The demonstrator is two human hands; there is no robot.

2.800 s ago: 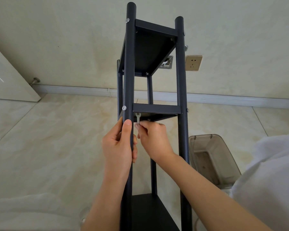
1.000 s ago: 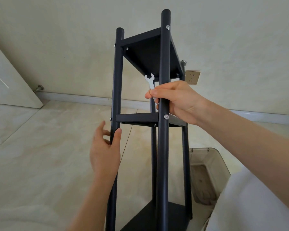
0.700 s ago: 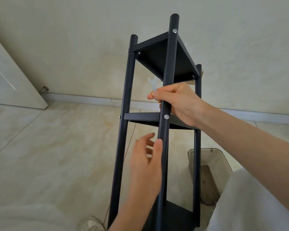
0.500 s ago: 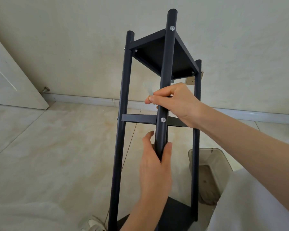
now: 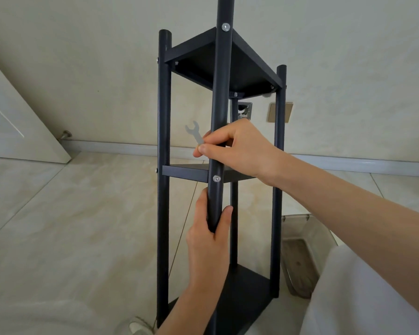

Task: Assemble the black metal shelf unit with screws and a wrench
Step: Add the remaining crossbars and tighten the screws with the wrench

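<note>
While both hands clamp round black post (image 5: 219, 93) | right (image 5: 237, 151) pinches flat wrench (image 5: 194, 132) | left (image 5: 209, 238) below

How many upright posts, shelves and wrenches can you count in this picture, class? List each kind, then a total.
Upright posts: 4
Shelves: 3
Wrench: 1
Total: 8
</note>
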